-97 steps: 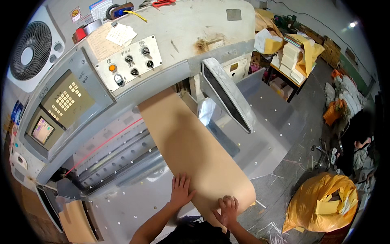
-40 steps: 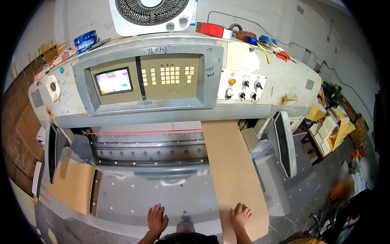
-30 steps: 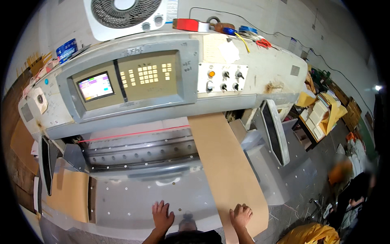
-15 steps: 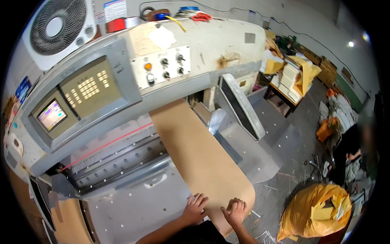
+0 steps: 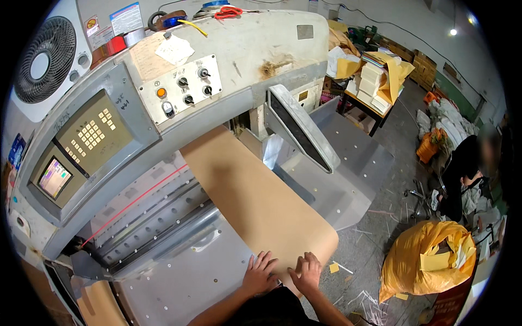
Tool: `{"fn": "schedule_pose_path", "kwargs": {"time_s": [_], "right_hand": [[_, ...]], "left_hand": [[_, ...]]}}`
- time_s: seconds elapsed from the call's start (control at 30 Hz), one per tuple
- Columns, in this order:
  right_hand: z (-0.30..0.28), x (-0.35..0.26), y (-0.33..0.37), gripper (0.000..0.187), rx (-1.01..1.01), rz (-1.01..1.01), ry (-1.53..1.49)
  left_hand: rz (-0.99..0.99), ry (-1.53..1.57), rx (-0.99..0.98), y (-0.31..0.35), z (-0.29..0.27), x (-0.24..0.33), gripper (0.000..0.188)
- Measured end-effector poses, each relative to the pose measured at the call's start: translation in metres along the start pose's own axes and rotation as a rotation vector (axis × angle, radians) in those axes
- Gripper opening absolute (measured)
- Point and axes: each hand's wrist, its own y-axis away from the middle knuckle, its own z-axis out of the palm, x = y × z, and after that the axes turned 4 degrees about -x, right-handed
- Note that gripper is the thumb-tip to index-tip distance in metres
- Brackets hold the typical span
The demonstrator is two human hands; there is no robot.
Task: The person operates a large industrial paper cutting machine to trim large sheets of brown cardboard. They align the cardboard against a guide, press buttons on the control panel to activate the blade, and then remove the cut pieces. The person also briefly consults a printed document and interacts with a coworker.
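A long stack of brown kraft paper (image 5: 255, 198) lies on the grey metal table (image 5: 179, 277) of a large paper-cutting machine and runs back under its head. My left hand (image 5: 260, 273) rests flat with fingers spread on the near end of the stack. Beside it, my right hand (image 5: 307, 271) presses on the same near edge, fingers curled over it. A red light line (image 5: 136, 202) crosses the table at the cutting slot.
The machine has a control panel with knobs (image 5: 182, 92), a keypad (image 5: 95, 133) and a small screen (image 5: 53, 178). A fan (image 5: 41, 60) stands at upper left. A yellow sack of scraps (image 5: 427, 261), stacked paper on a table (image 5: 375, 76) and a seated person (image 5: 467, 174) are on the right.
The view has swung right again. Both hands moved from the bare table edge onto the near end of the brown paper stack.
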Motion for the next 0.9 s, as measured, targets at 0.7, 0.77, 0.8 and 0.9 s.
{"fn": "schedule_pose_path", "kwargs": {"time_s": [0.7,0.77,0.8,0.9], "right_hand": [[0.014,-0.032,-0.011,0.066,-0.156,-0.132,0.08],[0.018,-0.033,-0.009,0.067,-0.175,-0.129,0.085],[0.018,-0.036,-0.009,0.066,-0.172,-0.141,0.078],[0.015,-0.044,-0.011,0.064,-0.164,-0.169,0.039]], "left_hand": [[-0.201,-0.063,0.096,-0.026,-0.006,-0.059,0.069],[-0.202,-0.085,0.109,-0.019,-0.007,-0.06,0.07],[-0.22,-0.106,0.117,-0.016,-0.009,-0.058,0.071],[-0.279,-0.159,0.128,0.0,-0.018,-0.054,0.074]]}}
